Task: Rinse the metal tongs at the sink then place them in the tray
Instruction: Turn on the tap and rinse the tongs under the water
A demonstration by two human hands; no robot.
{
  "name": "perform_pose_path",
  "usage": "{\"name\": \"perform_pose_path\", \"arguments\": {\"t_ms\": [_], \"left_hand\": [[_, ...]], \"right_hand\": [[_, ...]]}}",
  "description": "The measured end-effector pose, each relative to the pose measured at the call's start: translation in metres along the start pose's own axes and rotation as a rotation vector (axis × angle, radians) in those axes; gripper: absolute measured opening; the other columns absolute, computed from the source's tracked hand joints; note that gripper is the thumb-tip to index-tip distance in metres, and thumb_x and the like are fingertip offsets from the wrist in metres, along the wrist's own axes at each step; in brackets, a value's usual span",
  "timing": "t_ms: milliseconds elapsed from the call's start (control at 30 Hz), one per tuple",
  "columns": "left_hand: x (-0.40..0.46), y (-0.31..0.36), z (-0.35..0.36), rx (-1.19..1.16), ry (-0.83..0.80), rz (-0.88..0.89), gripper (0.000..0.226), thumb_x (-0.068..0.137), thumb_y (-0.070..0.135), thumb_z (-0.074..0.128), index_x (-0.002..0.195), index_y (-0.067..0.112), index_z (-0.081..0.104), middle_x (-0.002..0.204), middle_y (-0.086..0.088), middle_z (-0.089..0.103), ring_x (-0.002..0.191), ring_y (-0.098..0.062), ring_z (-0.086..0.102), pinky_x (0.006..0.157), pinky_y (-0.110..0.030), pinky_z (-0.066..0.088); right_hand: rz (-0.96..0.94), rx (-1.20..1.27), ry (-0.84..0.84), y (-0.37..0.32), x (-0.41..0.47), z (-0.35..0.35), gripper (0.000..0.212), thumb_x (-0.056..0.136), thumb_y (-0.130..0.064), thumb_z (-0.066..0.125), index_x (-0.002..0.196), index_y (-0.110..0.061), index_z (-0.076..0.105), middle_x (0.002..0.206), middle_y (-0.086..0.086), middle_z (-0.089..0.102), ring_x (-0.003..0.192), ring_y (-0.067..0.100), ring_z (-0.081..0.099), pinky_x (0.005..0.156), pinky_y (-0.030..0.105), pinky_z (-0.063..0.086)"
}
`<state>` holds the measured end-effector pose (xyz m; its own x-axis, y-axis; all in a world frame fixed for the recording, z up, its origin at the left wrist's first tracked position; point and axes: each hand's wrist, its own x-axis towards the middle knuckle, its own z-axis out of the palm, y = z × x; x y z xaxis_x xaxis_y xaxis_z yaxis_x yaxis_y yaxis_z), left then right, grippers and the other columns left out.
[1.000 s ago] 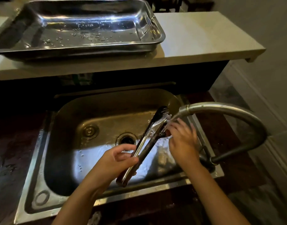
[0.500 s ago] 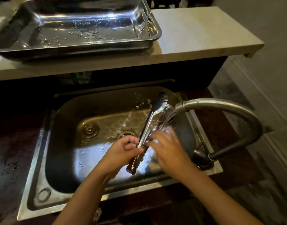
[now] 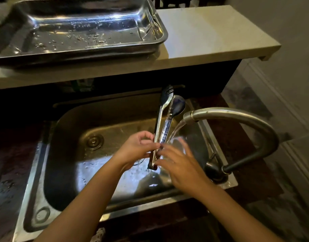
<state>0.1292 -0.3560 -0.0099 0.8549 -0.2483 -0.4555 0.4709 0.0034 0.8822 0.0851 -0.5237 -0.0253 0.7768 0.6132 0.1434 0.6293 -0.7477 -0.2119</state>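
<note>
The metal tongs [image 3: 163, 117] stand nearly upright over the steel sink [image 3: 104, 130], their fork and spoon tips pointing away from me. My left hand [image 3: 138, 149] pinches the two arms near the hinged end. My right hand [image 3: 179, 163] lies against the same lower end with fingers spread, and water pours over it. Water streams from the curved faucet [image 3: 237, 117] onto the right arm of the tongs. The large steel tray [image 3: 157, 41] sits on the pale counter behind the sink, empty but for water droplets.
The pale counter [image 3: 211, 37] forms a raised ledge above the sink, ending at a corner on the right. The faucet base [image 3: 215, 170] stands at the sink's right rim. A dark wet worktop [image 3: 8, 163] lies to the left. Tiled floor shows at far right.
The tongs have swung from a slanted pose to nearly upright and risen toward the ledge. My right hand slid from the tips down to the hinged end. Water keeps running.
</note>
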Motion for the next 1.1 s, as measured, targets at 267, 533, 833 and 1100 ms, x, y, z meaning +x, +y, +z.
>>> {"name": "perform_pose_path", "arguments": {"t_ms": [267,533,833,1100], "left_hand": [[0.002,-0.015,0.016,-0.028,-0.034,-0.062,0.011,0.082,0.003,0.061,0.086,0.012,0.058,0.089,-0.017,0.068,0.087,-0.028,0.062,0.072,-0.032,0.053],[-0.011,-0.035,0.022,0.035,-0.061,-0.145,0.02,0.09,0.012,0.052,0.097,0.011,0.071,0.085,-0.007,0.07,0.075,-0.015,0.068,0.063,-0.023,0.055],[-0.026,-0.046,0.035,0.177,0.052,-0.076,0.01,0.079,0.003,0.066,0.083,0.011,0.061,0.087,-0.011,0.069,0.07,-0.022,0.065,0.065,-0.033,0.055],[-0.04,-0.058,0.023,0.033,-0.023,-0.048,0.011,0.088,0.012,0.056,0.092,0.003,0.055,0.08,-0.012,0.069,0.067,-0.022,0.059,0.051,-0.021,0.049]], "right_hand": [[0.959,1.193,0.225,0.021,0.01,0.0,0.039,0.094,-0.017,0.048,0.132,-0.024,0.044,0.133,0.006,0.05,0.118,0.021,0.052,0.092,0.035,0.05],[1.116,1.365,0.301,0.017,0.023,0.01,0.015,0.081,-0.012,0.065,0.087,-0.025,0.061,0.083,0.004,0.07,0.079,0.02,0.066,0.075,0.038,0.054],[1.122,1.317,0.324,0.008,0.027,0.023,0.02,0.079,-0.007,0.068,0.094,-0.015,0.058,0.071,0.001,0.069,0.056,0.008,0.065,0.052,0.021,0.051],[0.815,0.734,0.259,0.0,0.013,0.023,0.023,0.092,-0.017,0.05,0.112,-0.019,0.061,0.11,-0.007,0.054,0.099,0.014,0.056,0.08,0.03,0.054]]}}
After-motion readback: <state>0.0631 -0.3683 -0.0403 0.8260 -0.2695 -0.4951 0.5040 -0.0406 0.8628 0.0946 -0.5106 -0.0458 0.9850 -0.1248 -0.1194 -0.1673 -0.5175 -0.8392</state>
